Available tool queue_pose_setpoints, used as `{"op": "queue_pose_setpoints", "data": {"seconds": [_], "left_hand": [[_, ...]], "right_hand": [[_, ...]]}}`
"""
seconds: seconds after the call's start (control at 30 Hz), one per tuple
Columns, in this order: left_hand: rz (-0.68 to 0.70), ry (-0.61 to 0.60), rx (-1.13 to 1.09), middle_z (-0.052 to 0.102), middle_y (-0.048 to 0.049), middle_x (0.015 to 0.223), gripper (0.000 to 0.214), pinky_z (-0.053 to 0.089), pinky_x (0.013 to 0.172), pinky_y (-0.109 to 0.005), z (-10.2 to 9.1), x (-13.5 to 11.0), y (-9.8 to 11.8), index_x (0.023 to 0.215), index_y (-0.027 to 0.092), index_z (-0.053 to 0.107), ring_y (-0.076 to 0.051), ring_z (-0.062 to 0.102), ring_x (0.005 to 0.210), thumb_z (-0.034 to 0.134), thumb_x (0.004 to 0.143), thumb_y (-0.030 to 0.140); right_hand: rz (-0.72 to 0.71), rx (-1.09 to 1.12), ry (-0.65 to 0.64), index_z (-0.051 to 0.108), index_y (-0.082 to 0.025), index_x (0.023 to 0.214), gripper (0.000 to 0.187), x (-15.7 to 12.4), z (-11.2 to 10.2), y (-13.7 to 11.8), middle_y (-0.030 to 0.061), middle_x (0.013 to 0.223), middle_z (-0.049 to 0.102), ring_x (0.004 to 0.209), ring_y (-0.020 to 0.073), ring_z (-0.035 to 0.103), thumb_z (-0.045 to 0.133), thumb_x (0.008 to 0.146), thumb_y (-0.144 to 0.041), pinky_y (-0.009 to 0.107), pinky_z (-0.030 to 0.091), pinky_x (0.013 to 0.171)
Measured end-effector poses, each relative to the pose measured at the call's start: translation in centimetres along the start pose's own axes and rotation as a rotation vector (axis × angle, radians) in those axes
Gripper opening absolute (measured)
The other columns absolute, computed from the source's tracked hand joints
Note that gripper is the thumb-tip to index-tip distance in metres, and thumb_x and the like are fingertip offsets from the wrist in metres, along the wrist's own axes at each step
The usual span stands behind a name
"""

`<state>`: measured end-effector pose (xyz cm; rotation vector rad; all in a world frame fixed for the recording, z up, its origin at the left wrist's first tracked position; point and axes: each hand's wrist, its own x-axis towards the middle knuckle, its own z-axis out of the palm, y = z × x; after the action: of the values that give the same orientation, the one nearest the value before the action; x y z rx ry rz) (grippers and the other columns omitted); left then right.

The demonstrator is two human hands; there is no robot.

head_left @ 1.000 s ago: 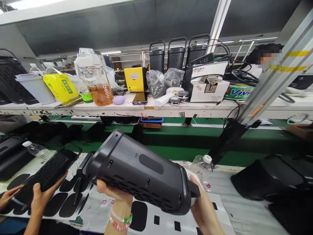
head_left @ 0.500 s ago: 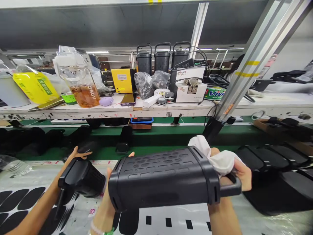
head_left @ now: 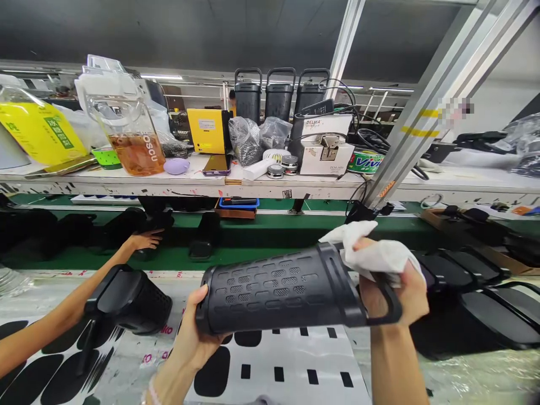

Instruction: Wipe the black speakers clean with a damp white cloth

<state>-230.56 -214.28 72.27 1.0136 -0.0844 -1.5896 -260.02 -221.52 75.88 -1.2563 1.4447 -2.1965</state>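
Note:
I hold a black perforated plastic housing sideways above the bench. My left hand grips its wide open end at the lower left. My right hand is closed around the handle end on the right, with a white cloth bunched between the fingers and the housing. The housing's vented side faces up.
A co-worker's arm reaches from the left toward the green conveyor belt; another black housing lies on the sticker sheet. More black housings lie at the right. The shelf carries bottles, a yellow box and tools.
I have rolled the housing and tipped its right end up a little. The co-worker's hand has left the other housing and stretched out onto the green belt.

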Motion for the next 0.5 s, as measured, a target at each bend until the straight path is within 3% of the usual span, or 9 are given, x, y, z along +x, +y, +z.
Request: {"op": "queue_pose_setpoints", "data": {"seconds": [0.1, 0.13, 0.2, 0.23, 0.3, 0.33, 0.4, 0.43, 0.5], "left_hand": [[0.133, 0.051, -0.067, 0.074, -0.0037, 0.077, 0.018, 0.057, 0.059, -0.03, -0.1, 0.4, -0.3, 0.082, 0.017, 0.069, -0.02, 0.068, 0.067, 0.065, 0.069, 0.029], [0.17, 0.062, -0.08, 0.074, -0.0024, 0.075, 0.019, 0.057, 0.062, -0.029, 0.0, 0.5, -0.5, 0.081, 0.018, 0.07, -0.019, 0.068, 0.069, 0.067, 0.064, 0.028], [0.244, 0.041, -0.084, 0.073, -0.001, 0.074, 0.026, 0.057, 0.074, -0.031, 0.2, 0.9, -0.9, 0.082, 0.019, 0.07, -0.022, 0.069, 0.079, 0.072, 0.057, 0.028], [0.278, 0.006, -0.074, 0.074, -0.001, 0.076, 0.03, 0.056, 0.081, -0.033, 0.5, 1.0, -1.1, 0.085, 0.02, 0.07, -0.024, 0.068, 0.088, 0.073, 0.056, 0.029], [0.319, -0.077, -0.052, 0.074, -0.0019, 0.085, 0.034, 0.05, 0.094, -0.036, 0.9, 1.2, -1.7, 0.092, 0.022, 0.07, -0.027, 0.063, 0.106, 0.074, 0.059, 0.031], [0.315, -0.104, -0.048, 0.074, -0.0027, 0.091, 0.035, 0.048, 0.098, -0.036, 1.1, 1.2, -2.0, 0.095, 0.022, 0.069, -0.027, 0.06, 0.111, 0.073, 0.061, 0.033], [0.302, -0.119, -0.058, 0.073, -0.0038, 0.101, 0.038, 0.045, 0.101, -0.037, 1.4, 1.2, -2.5, 0.101, 0.023, 0.068, -0.028, 0.057, 0.117, 0.07, 0.065, 0.037], [0.311, -0.116, -0.067, 0.072, -0.0038, 0.105, 0.042, 0.044, 0.102, -0.038, 1.4, 1.1, -2.7, 0.106, 0.024, 0.067, -0.028, 0.056, 0.118, 0.069, 0.067, 0.038], [0.377, -0.116, -0.062, 0.07, -0.0028, 0.112, 0.05, 0.043, 0.103, -0.04, 1.5, 1.0, -2.7, 0.116, 0.026, 0.062, -0.028, 0.054, 0.121, 0.069, 0.068, 0.037]], "right_hand": [[0.042, -0.047, 0.119, 0.065, -0.018, 0.095, 0.035, -0.4, -0.1, -0.6, 0.008, 0.089, 0.066, 0.091, 0.0295, 0.062, 0.052, 0.083, -0.049, 0.043, 0.054, 0.071], [0.002, -0.11, 0.081, 0.065, -0.016, 0.101, 0.037, -1.4, 0.3, -1.0, 0.0095, 0.092, 0.067, 0.093, 0.0301, 0.063, 0.051, 0.087, -0.047, 0.043, 0.054, 0.072], [-0.199, -0.265, -0.147, 0.061, -0.014, 0.116, 0.037, -4.6, 1.8, -2.2, 0.0116, 0.105, 0.068, 0.104, 0.0306, 0.061, 0.047, 0.091, -0.038, 0.046, 0.051, 0.085], [-0.365, -0.34, -0.335, 0.056, -0.015, 0.125, 0.039, -6.7, 2.8, -2.9, 0.012, 0.116, 0.065, 0.112, 0.0299, 0.057, 0.044, 0.093, -0.032, 0.048, 0.045, 0.094], [-0.634, -0.346, -0.613, 0.05, -0.02, 0.134, 0.042, -10.4, 4.8, -4.2, 0.0061, 0.131, 0.057, 0.126, 0.0259, 0.046, 0.045, 0.092, -0.025, 0.045, 0.031, 0.109], [-0.784, -0.344, -0.745, 0.045, -0.015, 0.138, 0.046, -11.6, 5.6, -4.6, 0.0082, 0.137, 0.051, 0.13, 0.0261, 0.043, 0.042, 0.092, -0.024, 0.043, 0.03, 0.109], [-0.918, -0.376, -0.868, 0.037, -0.01, 0.143, 0.052, -12.0, 6.4, -4.9, 0.0102, 0.141, 0.046, 0.125, 0.0254, 0.047, 0.039, 0.093, -0.023, 0.038, 0.038, 0.103], [-0.917, -0.426, -0.851, 0.032, -0.01, 0.145, 0.054, -11.3, 6.6, -4.7, 0.0112, 0.141, 0.045, 0.12, 0.0256, 0.052, 0.038, 0.093, -0.023, 0.038, 0.041, 0.099], [-0.767, -0.549, -0.673, 0.025, -0.018, 0.149, 0.056, -9.2, 6.5, -3.9, 0.0091, 0.142, 0.044, 0.119, 0.0268, 0.052, 0.037, 0.095, -0.024, 0.044, 0.04, 0.099]]}}
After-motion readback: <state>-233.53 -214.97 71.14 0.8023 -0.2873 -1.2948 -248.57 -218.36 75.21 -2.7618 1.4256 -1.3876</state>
